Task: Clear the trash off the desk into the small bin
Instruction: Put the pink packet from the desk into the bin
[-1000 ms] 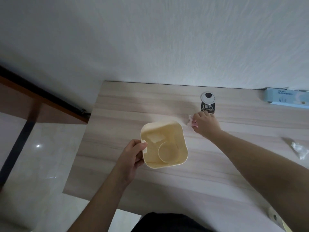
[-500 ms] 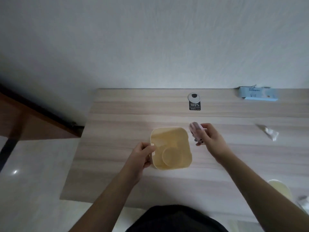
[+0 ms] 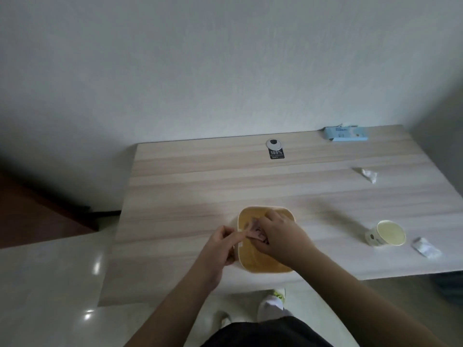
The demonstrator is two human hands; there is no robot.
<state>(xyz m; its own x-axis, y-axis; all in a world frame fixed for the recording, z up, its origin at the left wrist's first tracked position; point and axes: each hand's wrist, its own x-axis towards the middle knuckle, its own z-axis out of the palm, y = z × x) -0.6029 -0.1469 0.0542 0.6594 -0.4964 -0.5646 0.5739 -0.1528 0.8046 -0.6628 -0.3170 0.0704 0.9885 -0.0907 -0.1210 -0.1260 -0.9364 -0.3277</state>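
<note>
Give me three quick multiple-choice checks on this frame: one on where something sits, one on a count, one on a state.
1. Where does the paper cup lie?
A. inside the bin
B. on the desk, right of the bin
C. on the floor

2. How many crumpled white scraps lie loose on the desk?
A. none
B. two
C. five

3. What is the right hand doing?
A. holding a pinkish wrapper over the bin
B. resting flat on the desk
C. gripping the blue box

Key:
1 B, the cup is tipped on the desk, apart from the small yellow bin.
2 B, one scrap farther back, one beside the cup.
3 A, the wrapper sits in its fingers above the bin's opening, while the left hand is at the rim.
</note>
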